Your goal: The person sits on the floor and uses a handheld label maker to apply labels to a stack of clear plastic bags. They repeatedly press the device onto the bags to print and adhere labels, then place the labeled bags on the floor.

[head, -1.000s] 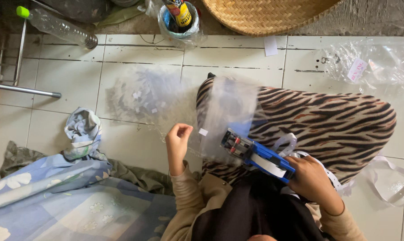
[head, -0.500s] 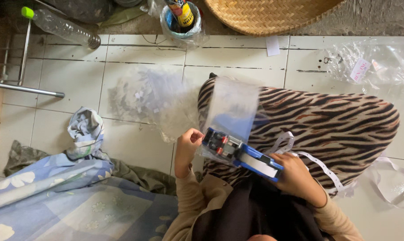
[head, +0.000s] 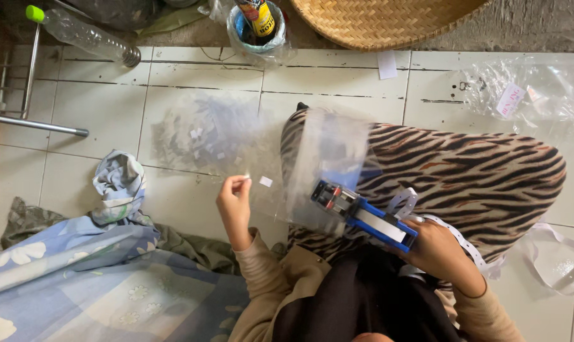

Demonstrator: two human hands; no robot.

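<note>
My right hand point(head: 438, 248) grips a blue label gun point(head: 363, 214) whose head rests near a stack of clear plastic bags point(head: 328, 163) lying on a tiger-striped cushion point(head: 483, 171). A white label strip point(head: 455, 233) trails from the gun over my wrist. My left hand point(head: 235, 202) is raised to the left of the bags with its fingertips pinched on the edge of a thin clear bag point(head: 261, 180) that carries a small white sticker. The bag hangs loosely over the tiled floor.
A heap of clear labelled bags point(head: 204, 130) lies on the white tile floor. Beyond it stand a plastic bottle point(head: 78, 35), a cup with a can point(head: 256, 25) and a woven basket point(head: 382, 19). More plastic point(head: 528, 95) lies right; blue floral cloth point(head: 78, 278) lies left.
My left hand went to the bags at the gun, then pulled away to the left with one thin bag pinched in its fingers. The label gun shifted slightly along the cushion.
</note>
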